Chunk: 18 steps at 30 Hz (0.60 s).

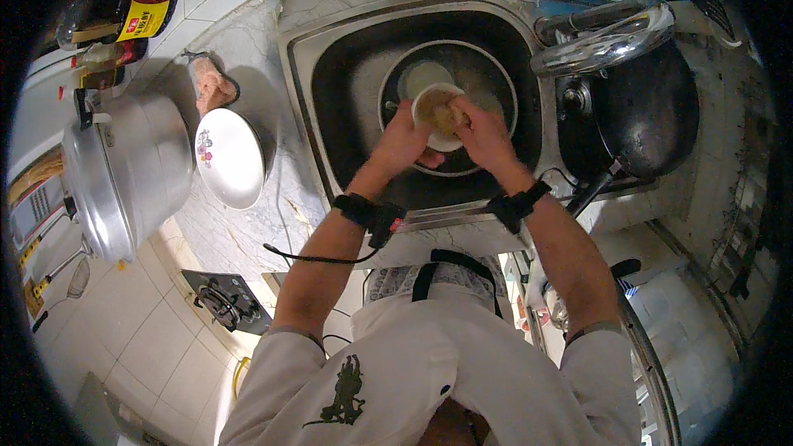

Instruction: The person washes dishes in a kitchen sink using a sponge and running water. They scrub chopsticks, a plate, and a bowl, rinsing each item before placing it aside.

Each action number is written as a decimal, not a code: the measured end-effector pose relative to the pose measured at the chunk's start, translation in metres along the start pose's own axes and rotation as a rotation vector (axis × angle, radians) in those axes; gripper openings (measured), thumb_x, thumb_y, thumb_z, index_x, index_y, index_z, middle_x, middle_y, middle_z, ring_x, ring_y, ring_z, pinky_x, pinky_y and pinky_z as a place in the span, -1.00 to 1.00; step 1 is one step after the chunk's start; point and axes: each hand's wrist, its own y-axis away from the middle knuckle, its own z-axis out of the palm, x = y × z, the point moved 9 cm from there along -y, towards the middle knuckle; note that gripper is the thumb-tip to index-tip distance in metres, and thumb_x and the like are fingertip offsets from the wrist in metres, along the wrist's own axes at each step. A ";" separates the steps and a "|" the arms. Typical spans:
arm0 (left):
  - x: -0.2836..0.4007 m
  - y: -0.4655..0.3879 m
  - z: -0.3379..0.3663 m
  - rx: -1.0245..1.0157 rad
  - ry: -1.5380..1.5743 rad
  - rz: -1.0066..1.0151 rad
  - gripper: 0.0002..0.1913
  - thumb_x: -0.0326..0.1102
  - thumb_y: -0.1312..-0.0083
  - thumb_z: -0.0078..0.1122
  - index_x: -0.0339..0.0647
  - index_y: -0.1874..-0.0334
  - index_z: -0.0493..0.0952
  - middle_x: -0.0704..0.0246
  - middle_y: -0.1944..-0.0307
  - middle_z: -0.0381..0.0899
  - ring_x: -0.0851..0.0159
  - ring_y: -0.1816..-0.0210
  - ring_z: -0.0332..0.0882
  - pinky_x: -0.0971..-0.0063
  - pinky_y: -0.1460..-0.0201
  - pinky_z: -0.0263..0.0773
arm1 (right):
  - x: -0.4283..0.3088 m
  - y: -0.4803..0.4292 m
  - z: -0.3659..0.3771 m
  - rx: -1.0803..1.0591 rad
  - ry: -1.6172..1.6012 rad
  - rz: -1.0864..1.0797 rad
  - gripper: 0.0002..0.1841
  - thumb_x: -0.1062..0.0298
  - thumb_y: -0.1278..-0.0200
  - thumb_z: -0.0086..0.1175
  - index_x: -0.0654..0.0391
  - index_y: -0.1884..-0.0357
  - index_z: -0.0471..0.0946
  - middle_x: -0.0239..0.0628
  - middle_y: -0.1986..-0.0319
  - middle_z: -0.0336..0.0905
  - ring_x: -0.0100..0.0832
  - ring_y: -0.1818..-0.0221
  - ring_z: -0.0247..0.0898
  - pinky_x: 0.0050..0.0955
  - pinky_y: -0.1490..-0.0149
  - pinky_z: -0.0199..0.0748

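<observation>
My left hand grips the near-left rim of a small white bowl. My right hand is at the bowl's right side, its fingers at the rim and partly inside, on a tan cloth or sponge that I cannot make out surely. The bowl is held over a large round metal basin in the left compartment of a stainless steel sink. A pale round dish lies in the basin, behind the held bowl.
Left of the sink, a white floral plate and a pinkish cloth lie on the marble counter, beside a large aluminium pot. A chrome faucet and a dark wok are at the right. Bottles stand at upper left.
</observation>
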 end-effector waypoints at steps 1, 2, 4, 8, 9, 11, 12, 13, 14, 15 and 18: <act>0.006 0.001 -0.002 0.038 -0.076 0.064 -0.53 -0.44 -0.57 -0.14 -0.27 -0.49 0.14 -0.02 -0.07 0.64 0.13 0.42 0.80 0.34 0.39 0.79 | 0.013 0.002 0.005 -0.024 -0.248 0.201 -0.58 0.30 -0.54 0.13 0.11 -0.37 0.51 -0.13 0.09 0.80 0.00 0.12 0.74 -0.09 -0.02 0.68; 0.015 0.005 -0.008 0.147 -0.164 0.158 -0.53 -0.45 -0.57 -0.15 -0.28 -0.49 0.14 -0.01 -0.07 0.64 0.13 0.41 0.80 0.34 0.39 0.79 | 0.012 0.005 0.009 -0.077 -0.416 0.241 -0.58 0.30 -0.54 0.13 0.11 -0.36 0.52 -0.10 0.08 0.80 0.02 0.10 0.74 -0.09 -0.03 0.67; 0.015 0.008 -0.009 0.167 -0.132 0.161 -0.51 -0.46 -0.56 -0.15 -0.28 -0.50 0.12 -0.02 -0.07 0.64 0.12 0.40 0.80 0.33 0.38 0.79 | -0.006 0.004 0.001 -0.057 -0.352 0.102 -0.58 0.30 -0.54 0.13 0.11 -0.37 0.51 -0.06 0.06 0.79 0.03 0.07 0.74 -0.09 -0.05 0.66; -0.007 0.011 0.022 -0.242 0.012 -0.072 -0.47 -0.41 -0.61 -0.16 -0.25 -0.58 0.01 -0.01 -0.20 0.55 0.09 0.27 0.80 0.33 0.30 0.81 | -0.039 0.007 -0.005 -0.055 0.431 -0.241 -0.56 0.27 -0.52 0.16 0.11 -0.37 0.50 0.02 0.06 0.76 0.04 0.10 0.71 -0.06 -0.04 0.65; -0.012 0.012 0.021 -0.274 -0.090 -0.115 -0.45 -0.39 -0.64 -0.17 -0.23 -0.61 -0.02 0.00 -0.27 0.51 0.09 0.22 0.80 0.34 0.27 0.81 | -0.039 0.006 -0.011 -0.013 0.294 -0.230 -0.55 0.28 -0.50 0.17 0.10 -0.37 0.49 0.03 0.05 0.75 0.05 0.09 0.71 -0.05 -0.04 0.65; 0.002 0.008 0.009 -0.056 0.177 0.068 -0.47 -0.46 -0.58 -0.18 -0.28 -0.55 0.02 -0.03 -0.14 0.57 0.11 0.33 0.80 0.31 0.35 0.81 | -0.020 0.003 -0.019 0.064 0.112 -0.024 -0.53 0.30 -0.47 0.18 0.07 -0.39 0.49 0.05 0.04 0.74 0.06 0.07 0.71 -0.03 -0.06 0.64; 0.006 0.009 0.003 0.005 0.311 0.152 -0.48 -0.50 -0.55 -0.19 -0.30 -0.52 0.04 -0.04 -0.08 0.60 0.12 0.39 0.80 0.30 0.38 0.80 | -0.012 0.003 -0.018 0.058 -0.053 0.040 -0.53 0.31 -0.46 0.18 0.06 -0.38 0.49 0.09 0.03 0.73 0.11 0.06 0.69 0.00 -0.05 0.64; 0.004 0.009 0.001 0.081 0.274 0.177 -0.49 -0.50 -0.54 -0.19 -0.30 -0.52 0.04 -0.04 -0.08 0.60 0.12 0.39 0.80 0.30 0.38 0.80 | -0.002 0.003 -0.007 -0.025 -0.222 0.152 -0.53 0.32 -0.44 0.18 0.04 -0.37 0.49 0.12 0.02 0.72 0.17 0.06 0.68 0.03 -0.04 0.64; 0.004 0.010 0.001 0.074 0.264 0.199 -0.49 -0.51 -0.54 -0.19 -0.31 -0.51 0.04 -0.03 -0.07 0.60 0.12 0.38 0.80 0.30 0.38 0.81 | 0.001 0.006 0.009 -0.168 -0.428 0.212 -0.53 0.32 -0.43 0.18 0.03 -0.36 0.50 0.16 0.02 0.70 0.22 0.05 0.67 0.06 -0.02 0.64; -0.002 0.009 0.008 0.018 0.260 0.154 -0.49 -0.51 -0.54 -0.19 -0.31 -0.51 0.05 -0.02 -0.07 0.60 0.12 0.38 0.80 0.30 0.37 0.81 | -0.005 0.005 -0.001 -0.088 -0.146 0.098 -0.52 0.32 -0.44 0.18 0.02 -0.37 0.48 0.16 0.03 0.70 0.22 0.09 0.67 0.06 0.01 0.64; -0.020 0.009 0.023 -0.153 0.042 -0.010 -0.49 -0.53 -0.53 -0.18 -0.30 -0.50 0.04 -0.03 -0.07 0.60 0.13 0.37 0.80 0.32 0.37 0.81 | -0.033 0.010 -0.007 0.012 0.308 -0.210 -0.52 0.31 -0.46 0.17 -0.01 -0.39 0.46 0.15 0.06 0.71 0.22 0.17 0.68 0.07 0.08 0.64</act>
